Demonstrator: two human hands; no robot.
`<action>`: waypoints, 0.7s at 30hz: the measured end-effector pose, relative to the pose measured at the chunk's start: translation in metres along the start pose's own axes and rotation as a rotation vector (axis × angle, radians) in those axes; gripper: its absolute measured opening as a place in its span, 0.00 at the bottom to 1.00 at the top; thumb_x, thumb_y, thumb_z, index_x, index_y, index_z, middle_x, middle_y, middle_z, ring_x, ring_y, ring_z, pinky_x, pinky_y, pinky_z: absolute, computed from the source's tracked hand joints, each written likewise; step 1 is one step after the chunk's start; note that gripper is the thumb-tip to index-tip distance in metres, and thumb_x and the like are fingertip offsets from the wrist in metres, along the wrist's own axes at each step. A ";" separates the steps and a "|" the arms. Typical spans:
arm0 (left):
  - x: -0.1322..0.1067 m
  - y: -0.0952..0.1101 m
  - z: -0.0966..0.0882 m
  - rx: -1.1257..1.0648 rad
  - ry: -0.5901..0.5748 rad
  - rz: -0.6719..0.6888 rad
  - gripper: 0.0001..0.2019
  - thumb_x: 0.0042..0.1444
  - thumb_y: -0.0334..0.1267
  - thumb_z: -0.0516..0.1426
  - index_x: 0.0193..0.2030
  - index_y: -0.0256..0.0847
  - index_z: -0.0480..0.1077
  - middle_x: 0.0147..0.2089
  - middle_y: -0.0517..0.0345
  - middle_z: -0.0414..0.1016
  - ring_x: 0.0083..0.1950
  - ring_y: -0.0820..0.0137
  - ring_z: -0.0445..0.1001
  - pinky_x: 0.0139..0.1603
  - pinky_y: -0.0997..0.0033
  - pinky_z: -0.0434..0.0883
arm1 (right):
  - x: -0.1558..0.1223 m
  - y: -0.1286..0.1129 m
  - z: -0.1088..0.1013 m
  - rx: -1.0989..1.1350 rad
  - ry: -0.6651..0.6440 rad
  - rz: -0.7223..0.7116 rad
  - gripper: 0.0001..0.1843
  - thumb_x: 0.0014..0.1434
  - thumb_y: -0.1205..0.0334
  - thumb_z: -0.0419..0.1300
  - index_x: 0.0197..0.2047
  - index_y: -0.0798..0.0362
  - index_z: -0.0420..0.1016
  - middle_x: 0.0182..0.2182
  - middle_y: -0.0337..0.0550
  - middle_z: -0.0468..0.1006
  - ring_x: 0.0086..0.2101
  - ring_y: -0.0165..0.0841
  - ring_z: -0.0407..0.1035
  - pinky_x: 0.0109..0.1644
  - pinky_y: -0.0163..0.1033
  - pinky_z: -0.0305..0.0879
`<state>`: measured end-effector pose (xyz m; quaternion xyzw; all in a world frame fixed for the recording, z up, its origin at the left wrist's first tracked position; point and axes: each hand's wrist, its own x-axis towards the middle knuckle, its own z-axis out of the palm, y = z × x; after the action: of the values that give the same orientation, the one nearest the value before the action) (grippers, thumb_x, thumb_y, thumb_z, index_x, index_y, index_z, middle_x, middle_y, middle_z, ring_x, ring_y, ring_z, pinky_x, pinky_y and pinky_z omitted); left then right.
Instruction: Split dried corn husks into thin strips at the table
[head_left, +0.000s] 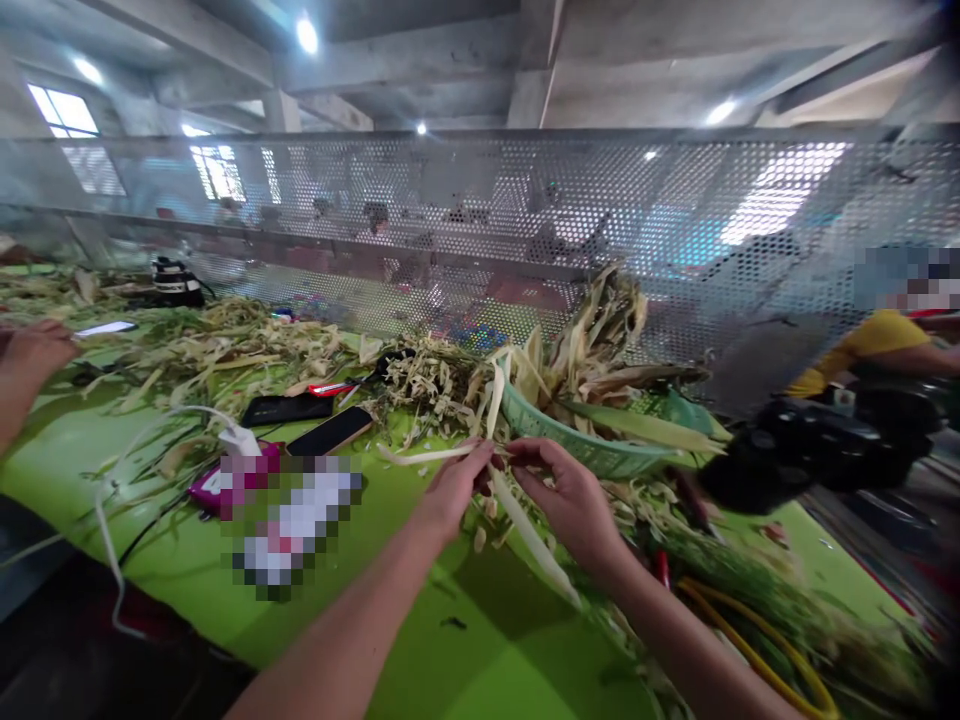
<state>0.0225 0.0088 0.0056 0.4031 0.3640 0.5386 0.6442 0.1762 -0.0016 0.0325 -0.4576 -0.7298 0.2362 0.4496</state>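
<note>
Pale strips of dried corn husk (534,540) meet between my two hands over the green table. My left hand (459,490) pinches them where they cross; one strip points up, one out to the left, and one hangs toward the lower right. Close beside it, my right hand (566,500) has its fingertips closed at the same crossing, though the exact grip there is partly hidden. Just beyond the hands stands a light green plastic basket (600,455), with large dry husks (600,325) heaped in it.
Phones (330,432), a magenta power strip (232,480) and a white cable lie left. Husk scraps (427,385) line the back, below a perforated metal screen (465,250). Another person's hand (34,355) is far left. A black object (787,450) and yellow-handled tool (772,640) are right.
</note>
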 end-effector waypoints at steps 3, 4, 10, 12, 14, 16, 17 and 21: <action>0.001 0.001 0.000 -0.040 0.025 -0.002 0.17 0.49 0.52 0.60 0.26 0.39 0.69 0.25 0.61 0.66 0.27 0.76 0.64 0.30 0.77 0.63 | -0.002 -0.002 0.002 -0.026 -0.010 -0.017 0.11 0.57 0.65 0.59 0.44 0.51 0.74 0.40 0.44 0.77 0.42 0.36 0.73 0.49 0.42 0.67; 0.001 0.001 0.000 -0.054 0.027 -0.010 0.16 0.49 0.52 0.61 0.27 0.39 0.68 0.25 0.61 0.67 0.28 0.76 0.65 0.31 0.77 0.64 | -0.002 -0.003 0.002 -0.034 -0.014 -0.020 0.11 0.57 0.65 0.59 0.45 0.51 0.74 0.40 0.44 0.77 0.41 0.36 0.73 0.48 0.41 0.68; 0.003 0.000 -0.003 0.084 0.081 0.027 0.17 0.53 0.52 0.57 0.27 0.40 0.69 0.25 0.60 0.67 0.27 0.75 0.63 0.29 0.76 0.61 | -0.006 -0.019 -0.002 -0.122 0.030 -0.033 0.08 0.60 0.60 0.58 0.42 0.51 0.73 0.39 0.44 0.75 0.34 0.34 0.70 0.40 0.38 0.67; 0.004 0.000 -0.004 0.114 0.072 0.067 0.17 0.54 0.53 0.57 0.27 0.40 0.68 0.24 0.60 0.65 0.26 0.75 0.62 0.28 0.75 0.60 | -0.008 -0.024 0.000 -0.098 -0.030 -0.015 0.08 0.60 0.58 0.58 0.42 0.51 0.72 0.37 0.44 0.75 0.35 0.34 0.71 0.39 0.37 0.67; 0.003 0.001 -0.005 0.122 0.063 0.095 0.18 0.54 0.55 0.56 0.27 0.41 0.67 0.24 0.60 0.64 0.26 0.74 0.61 0.29 0.74 0.60 | -0.012 -0.028 0.005 -0.069 -0.107 0.002 0.09 0.60 0.60 0.58 0.45 0.50 0.71 0.35 0.42 0.76 0.34 0.34 0.72 0.38 0.37 0.68; 0.001 0.003 -0.004 0.143 0.067 0.123 0.19 0.55 0.56 0.54 0.27 0.41 0.66 0.24 0.61 0.62 0.27 0.73 0.61 0.30 0.73 0.60 | -0.016 -0.031 0.009 -0.095 -0.171 -0.012 0.11 0.59 0.64 0.58 0.46 0.49 0.70 0.33 0.40 0.77 0.32 0.33 0.72 0.36 0.37 0.67; 0.000 0.004 -0.003 0.167 0.073 0.135 0.19 0.56 0.56 0.53 0.27 0.41 0.66 0.23 0.61 0.61 0.27 0.73 0.60 0.30 0.72 0.60 | -0.018 -0.033 0.011 -0.128 -0.201 -0.036 0.11 0.59 0.66 0.57 0.46 0.49 0.70 0.33 0.40 0.78 0.32 0.33 0.72 0.37 0.37 0.67; -0.005 0.007 0.002 0.173 0.074 0.131 0.17 0.54 0.54 0.55 0.26 0.41 0.65 0.25 0.60 0.61 0.29 0.71 0.60 0.33 0.70 0.61 | -0.022 -0.042 0.009 -0.254 -0.195 -0.165 0.14 0.60 0.68 0.55 0.49 0.49 0.71 0.35 0.42 0.77 0.33 0.34 0.72 0.38 0.37 0.67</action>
<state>0.0212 0.0044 0.0127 0.4600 0.4055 0.5607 0.5564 0.1531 -0.0398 0.0506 -0.4240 -0.8291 0.1478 0.3331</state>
